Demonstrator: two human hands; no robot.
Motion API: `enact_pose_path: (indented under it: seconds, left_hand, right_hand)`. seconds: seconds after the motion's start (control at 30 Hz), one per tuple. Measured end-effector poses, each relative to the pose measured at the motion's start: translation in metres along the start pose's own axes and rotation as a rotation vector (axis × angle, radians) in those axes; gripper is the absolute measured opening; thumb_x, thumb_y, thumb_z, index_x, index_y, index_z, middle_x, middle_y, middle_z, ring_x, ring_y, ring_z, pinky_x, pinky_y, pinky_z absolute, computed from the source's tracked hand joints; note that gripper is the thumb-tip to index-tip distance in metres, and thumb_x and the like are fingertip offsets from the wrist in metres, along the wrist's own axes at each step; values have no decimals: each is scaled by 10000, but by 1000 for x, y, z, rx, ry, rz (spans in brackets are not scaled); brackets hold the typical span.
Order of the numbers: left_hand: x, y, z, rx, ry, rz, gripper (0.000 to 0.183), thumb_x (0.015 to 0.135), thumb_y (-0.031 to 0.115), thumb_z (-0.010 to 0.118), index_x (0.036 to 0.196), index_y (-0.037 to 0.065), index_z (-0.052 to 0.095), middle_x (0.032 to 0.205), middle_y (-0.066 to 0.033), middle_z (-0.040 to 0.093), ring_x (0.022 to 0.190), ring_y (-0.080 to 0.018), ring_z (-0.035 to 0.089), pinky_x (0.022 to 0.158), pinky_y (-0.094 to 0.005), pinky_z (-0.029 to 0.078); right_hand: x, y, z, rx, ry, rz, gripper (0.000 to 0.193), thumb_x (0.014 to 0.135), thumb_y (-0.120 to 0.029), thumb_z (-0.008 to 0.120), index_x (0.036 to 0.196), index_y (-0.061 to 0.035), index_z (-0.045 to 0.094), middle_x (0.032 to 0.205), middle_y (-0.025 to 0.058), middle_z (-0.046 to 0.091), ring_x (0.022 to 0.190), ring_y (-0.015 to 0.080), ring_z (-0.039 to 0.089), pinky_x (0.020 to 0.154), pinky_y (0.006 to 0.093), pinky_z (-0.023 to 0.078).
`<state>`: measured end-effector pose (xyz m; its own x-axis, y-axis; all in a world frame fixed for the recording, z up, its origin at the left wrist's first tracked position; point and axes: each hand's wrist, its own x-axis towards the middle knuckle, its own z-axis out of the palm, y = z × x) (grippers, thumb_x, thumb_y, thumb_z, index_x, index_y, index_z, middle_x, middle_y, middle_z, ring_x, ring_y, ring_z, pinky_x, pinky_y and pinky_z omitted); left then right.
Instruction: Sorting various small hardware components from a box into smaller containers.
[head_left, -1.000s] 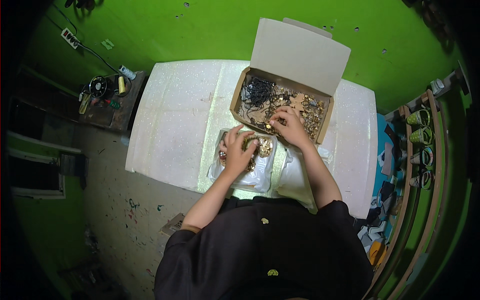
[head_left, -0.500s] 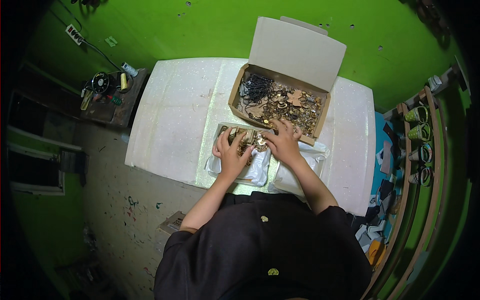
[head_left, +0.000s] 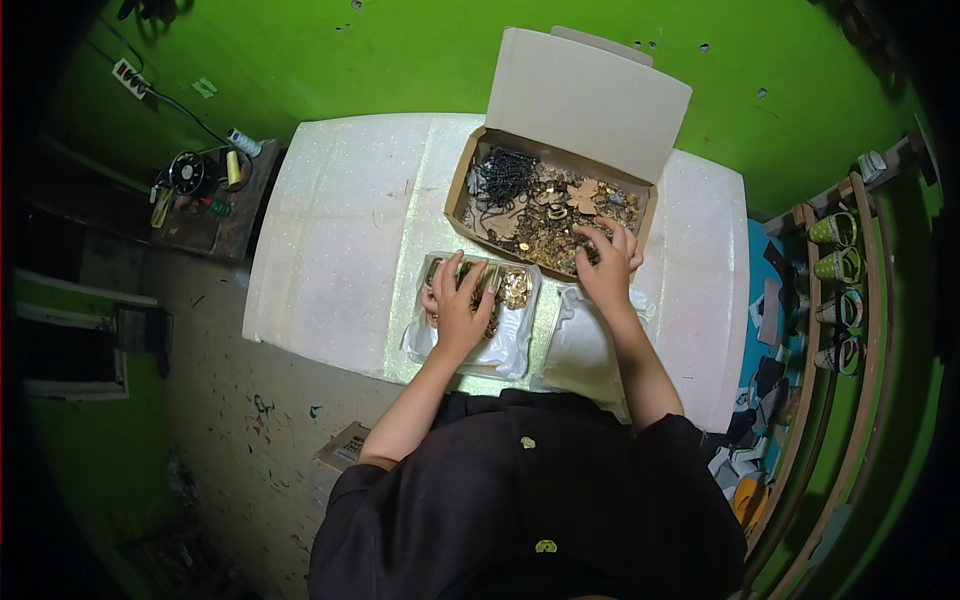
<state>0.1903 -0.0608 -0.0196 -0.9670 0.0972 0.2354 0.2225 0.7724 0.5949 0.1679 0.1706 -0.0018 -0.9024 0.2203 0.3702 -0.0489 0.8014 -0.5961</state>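
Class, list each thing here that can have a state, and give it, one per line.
Box lid: raised, open.
Cardboard box: holding small pieces.
Black beads: heaped at the box's left end.
Tray with white plastic: holding gold-coloured pieces.
Left hand: fingers spread over the tray.
Right hand: fingers bent over the box's edge, grip unclear.
Power strip: cable attached.
Sandals: lined up.

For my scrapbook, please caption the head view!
Left hand over golden pieces, right hand by an open cardboard box.

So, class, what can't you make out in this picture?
Head view:
Whatever lies beneath the left hand: covered by it.
Whether the right hand holds anything: the hand hides it.
Many pieces in the cardboard box: too small to identify.
Dark object, upper left: cut off by the top edge.
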Motion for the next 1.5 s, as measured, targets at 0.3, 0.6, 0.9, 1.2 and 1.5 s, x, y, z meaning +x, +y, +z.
enact_pose_path:
  seconds: [0.3, 0.6, 0.9, 1.2, 1.5]
  left_hand:
    - [37, -1, 5, 17, -14, -32, 380, 844, 215, 575, 1222, 182, 577, 1400, -137, 355, 1321, -346, 243, 998, -604, 57]
    - [64, -2, 16, -8, -20, -63, 394, 837, 191, 575, 1230, 181, 556, 1414, -127, 326, 1339, -320, 217, 1013, -580, 34]
    - [60, 1, 18, -39, -14, -65, 386, 833, 194, 577, 1217, 170, 563, 1417, -123, 321, 1342, -320, 202, 1021, -559, 32]
    - [52, -29, -40, -3, 219, -131, 329, 811, 193, 611, 1136, 141, 611, 1410, -120, 326, 1337, -311, 186, 1033, -523, 56]
    - [2, -70, -75, 84, 249, -267, 460, 753, 217, 667, 1197, 169, 557, 1407, -108, 322, 1337, -302, 191, 1015, -556, 66]
  right_hand:
    - [74, 20, 17, -301, -448, -84, 589, 652, -205, 747, 1205, -187, 547, 1298, 136, 399, 1289, 299, 297, 994, 586, 168]
    - [76, 54, 52, -261, -389, -229, 211, 731, -204, 672, 934, -149, 669, 1199, 74, 504, 1237, 271, 367, 957, 636, 187]
    - [78, 53, 43, 76, -155, -44, 91, 811, -182, 620, 845, -116, 673, 1077, 38, 558, 1159, 240, 403, 978, 478, 154]
    - [49, -1, 5, -117, 21, 11, 120, 826, -205, 609, 899, -128, 665, 1182, 52, 524, 1196, 269, 367, 968, 465, 163]
    - [-2, -55, 17, 64, -126, -46, 120, 803, -235, 622, 838, -134, 676, 1165, 74, 528, 1201, 279, 353, 966, 444, 156]
